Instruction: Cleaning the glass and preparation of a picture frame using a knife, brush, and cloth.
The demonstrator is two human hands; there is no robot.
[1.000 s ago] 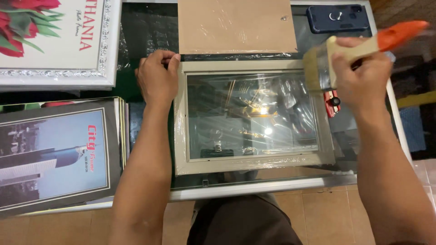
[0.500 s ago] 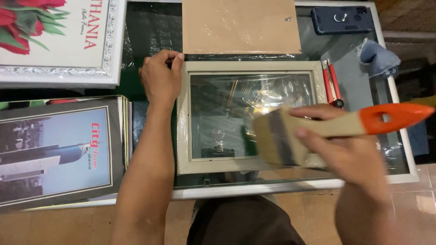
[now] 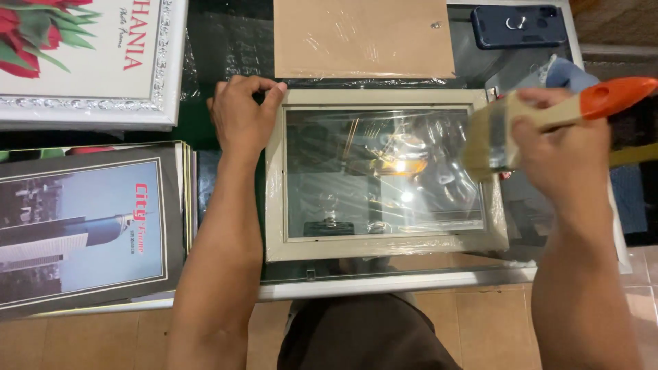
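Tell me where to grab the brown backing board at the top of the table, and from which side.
Take the backing board by its right short edge, coming from the right. It lies flat; its near edge abuts the frame, and the left hand sits near its left corner.

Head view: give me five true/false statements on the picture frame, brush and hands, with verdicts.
1. The right hand holds a paintbrush with an orange handle end. True.
2. The left hand rests at the picture frame's top left corner. True.
3. The brush bristles are over the frame's left edge. False: they are at its right edge.
4. A phone lies inside the frame. False: it lies beyond the frame, at top right.
5. A brown backing board lies above the frame. True.
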